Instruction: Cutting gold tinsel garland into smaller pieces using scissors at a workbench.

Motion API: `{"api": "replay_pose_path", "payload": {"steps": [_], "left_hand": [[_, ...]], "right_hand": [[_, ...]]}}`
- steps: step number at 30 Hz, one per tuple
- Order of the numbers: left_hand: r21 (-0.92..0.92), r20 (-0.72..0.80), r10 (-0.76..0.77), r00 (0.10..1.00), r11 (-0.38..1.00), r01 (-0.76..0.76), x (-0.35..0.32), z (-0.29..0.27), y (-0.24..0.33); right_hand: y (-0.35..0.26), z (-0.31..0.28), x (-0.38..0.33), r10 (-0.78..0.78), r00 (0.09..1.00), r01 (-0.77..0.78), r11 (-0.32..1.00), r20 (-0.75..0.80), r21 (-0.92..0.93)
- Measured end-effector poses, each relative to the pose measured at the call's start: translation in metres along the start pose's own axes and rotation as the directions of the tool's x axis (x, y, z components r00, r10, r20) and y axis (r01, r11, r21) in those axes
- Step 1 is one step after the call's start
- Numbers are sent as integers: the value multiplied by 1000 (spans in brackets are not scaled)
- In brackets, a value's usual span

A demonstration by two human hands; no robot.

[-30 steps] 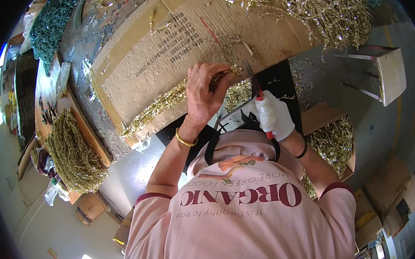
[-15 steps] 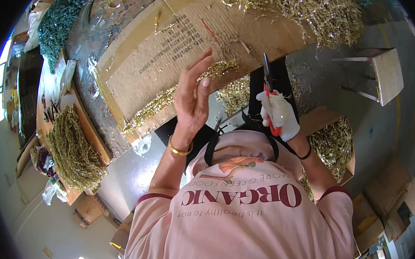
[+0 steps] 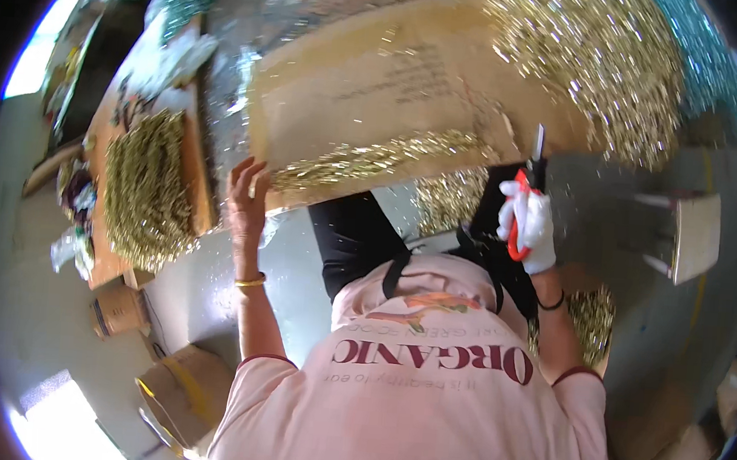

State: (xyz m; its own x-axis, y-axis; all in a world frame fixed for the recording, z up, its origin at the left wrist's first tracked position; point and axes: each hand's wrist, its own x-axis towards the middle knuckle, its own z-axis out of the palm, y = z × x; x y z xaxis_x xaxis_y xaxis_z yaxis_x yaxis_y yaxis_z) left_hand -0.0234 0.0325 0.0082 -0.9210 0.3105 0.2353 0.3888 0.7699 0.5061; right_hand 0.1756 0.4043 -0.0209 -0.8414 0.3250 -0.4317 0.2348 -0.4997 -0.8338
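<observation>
My left hand (image 3: 247,204), bare with a gold bangle at the wrist, is open at the near left corner of a cardboard sheet (image 3: 308,110). Its fingers are apart and slightly bent, beside the left end of a thin row of glittery gold sprigs (image 3: 382,156) lying along the sheet's near edge. I cannot tell whether the fingertips touch the sprigs. In a white glove, my right hand (image 3: 535,229) is closed around red-handled scissors (image 3: 514,243), blades pointing away from me. More gold sprigs (image 3: 449,203) show below the table edge, between my legs.
A big heap of gold sprigs (image 3: 598,67) lies at the far right, with teal tinsel (image 3: 705,61) behind it. At left, a gold bundle (image 3: 145,189) rests on a wooden board (image 3: 204,167). A stool (image 3: 697,240) stands right; a box of gold sprigs (image 3: 588,322) is beside my right arm.
My left hand has moved left and nearer, from over the middle of the gold row to its left end. The right hand still grips the scissors. The view has shifted.
</observation>
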Motion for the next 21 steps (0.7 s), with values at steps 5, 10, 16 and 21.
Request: {"api": "replay_pose_path", "payload": {"steps": [5,10,16,21], "left_hand": [[-34,6,126,992,991,-126,-27,-2,-10],[-287,148,-161,976,937,199,-39,-26,-5],[-838,-113,-262,958,544,50,-65,-121,-13],[-803,-540,-284,793,456,-384,-97,-195,-52]], "right_hand": [[25,-11,9,67,998,-69,993,20,92],[33,-17,9,48,998,-47,998,39,-46],[13,-1,9,26,999,-26,1000,19,-7],[14,5,17,13,996,-8,998,89,-54]]}}
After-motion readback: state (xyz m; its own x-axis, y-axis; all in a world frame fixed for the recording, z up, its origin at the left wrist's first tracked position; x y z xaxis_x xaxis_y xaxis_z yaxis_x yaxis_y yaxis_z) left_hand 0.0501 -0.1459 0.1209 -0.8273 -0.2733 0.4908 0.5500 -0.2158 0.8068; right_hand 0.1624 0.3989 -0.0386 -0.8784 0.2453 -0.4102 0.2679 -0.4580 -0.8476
